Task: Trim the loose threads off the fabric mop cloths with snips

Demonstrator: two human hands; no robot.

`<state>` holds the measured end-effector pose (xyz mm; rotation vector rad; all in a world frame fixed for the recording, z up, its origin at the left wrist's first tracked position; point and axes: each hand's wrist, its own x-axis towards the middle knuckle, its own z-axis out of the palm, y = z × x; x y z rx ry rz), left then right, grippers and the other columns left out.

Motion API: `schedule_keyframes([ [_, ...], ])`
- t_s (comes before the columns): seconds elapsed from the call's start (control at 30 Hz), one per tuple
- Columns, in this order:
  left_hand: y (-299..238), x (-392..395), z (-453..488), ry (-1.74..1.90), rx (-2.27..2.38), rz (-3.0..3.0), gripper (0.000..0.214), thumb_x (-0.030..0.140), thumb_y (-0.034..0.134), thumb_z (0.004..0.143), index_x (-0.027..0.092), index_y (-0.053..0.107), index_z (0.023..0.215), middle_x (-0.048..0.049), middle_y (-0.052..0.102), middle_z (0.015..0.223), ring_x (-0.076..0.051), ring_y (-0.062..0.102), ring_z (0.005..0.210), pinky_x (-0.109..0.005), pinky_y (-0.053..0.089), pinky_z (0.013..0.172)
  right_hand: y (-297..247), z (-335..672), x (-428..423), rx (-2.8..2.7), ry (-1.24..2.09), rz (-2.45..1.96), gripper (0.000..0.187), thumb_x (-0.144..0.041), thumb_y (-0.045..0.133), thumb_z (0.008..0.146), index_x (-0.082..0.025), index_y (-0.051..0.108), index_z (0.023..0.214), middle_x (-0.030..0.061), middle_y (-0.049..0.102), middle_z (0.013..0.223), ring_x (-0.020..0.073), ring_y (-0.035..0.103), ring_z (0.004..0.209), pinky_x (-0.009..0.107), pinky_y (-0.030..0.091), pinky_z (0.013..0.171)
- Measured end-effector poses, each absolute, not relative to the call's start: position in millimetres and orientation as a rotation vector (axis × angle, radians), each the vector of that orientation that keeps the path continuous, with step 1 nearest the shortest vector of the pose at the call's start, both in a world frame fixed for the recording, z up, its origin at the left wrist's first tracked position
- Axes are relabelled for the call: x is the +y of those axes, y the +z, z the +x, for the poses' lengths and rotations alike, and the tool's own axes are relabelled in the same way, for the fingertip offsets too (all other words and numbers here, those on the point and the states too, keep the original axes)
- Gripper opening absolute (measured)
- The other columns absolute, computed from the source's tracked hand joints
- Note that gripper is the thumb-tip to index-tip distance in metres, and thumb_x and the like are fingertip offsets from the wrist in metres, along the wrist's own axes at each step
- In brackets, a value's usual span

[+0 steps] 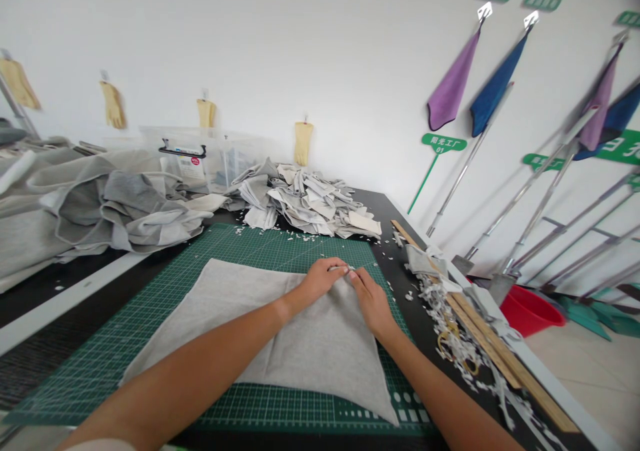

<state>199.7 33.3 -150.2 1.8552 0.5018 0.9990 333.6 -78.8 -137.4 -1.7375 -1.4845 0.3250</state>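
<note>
**L hand [320, 281] & R hand [371, 302] together on grey cloth [295, 351], fingertips [336, 268] pinched at its top edge**
Cloth lies flat on green cutting mat [280, 251], approx. centre of black bench [425, 351]. Grey offcuts [305, 204] piled just past mat; more grey fabric [125, 211] heaped to L. To R of hands: white scraps [435, 304], wooden ruler [505, 351] & scissors [453, 347] on bench. Red tub [530, 311] on floor beyond bench.
</note>
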Motion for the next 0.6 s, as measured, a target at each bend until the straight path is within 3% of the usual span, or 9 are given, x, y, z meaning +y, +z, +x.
schedule_keyframes([
  [0.37,-150.8,31.9,199.8,0.994,0.48,1.86,0.027,0.034,0.058,0.09,0.014,0.074,0.094,-0.0065,0.074,0.096,-0.02,0.065,0.093,-0.028,0.048,0.088,-136.7,332.2,-78.7,-1.402,0.358,-1.66,0.04,-0.056,0.037,0.099,-0.023,0.049,0.08,-0.0024,0.051,0.069,0.0166,0.049,0.066,0.026,0.034,0.062],
  [0.53,-144.7,28.2,199.0,1.029,0.515,1.865,0.026,0.034,0.056,0.091,0.015,0.073,0.093,-0.0057,0.073,0.094,-0.019,0.064,0.091,-0.028,0.047,0.085,-134.1,339.3,-73.4,-1.201,0.691,-1.498,0.045,-0.059,0.049,0.093,-0.022,0.04,0.069,-0.0056,0.037,0.059,0.0116,0.033,0.053,0.023,0.028,0.049],
  [0.6,-142.1,28.5,198.8,1.055,0.534,1.863,0.026,0.035,0.055,0.091,0.015,0.072,0.093,-0.0053,0.073,0.094,-0.019,0.064,0.091,-0.027,0.047,0.085,-131.4,341.2,-72.9,-1.135,0.884,-1.469,0.043,-0.06,0.058,0.087,-0.022,0.045,0.072,-0.0069,0.037,0.057,0.0098,0.03,0.048,0.022,0.025,0.045],
])
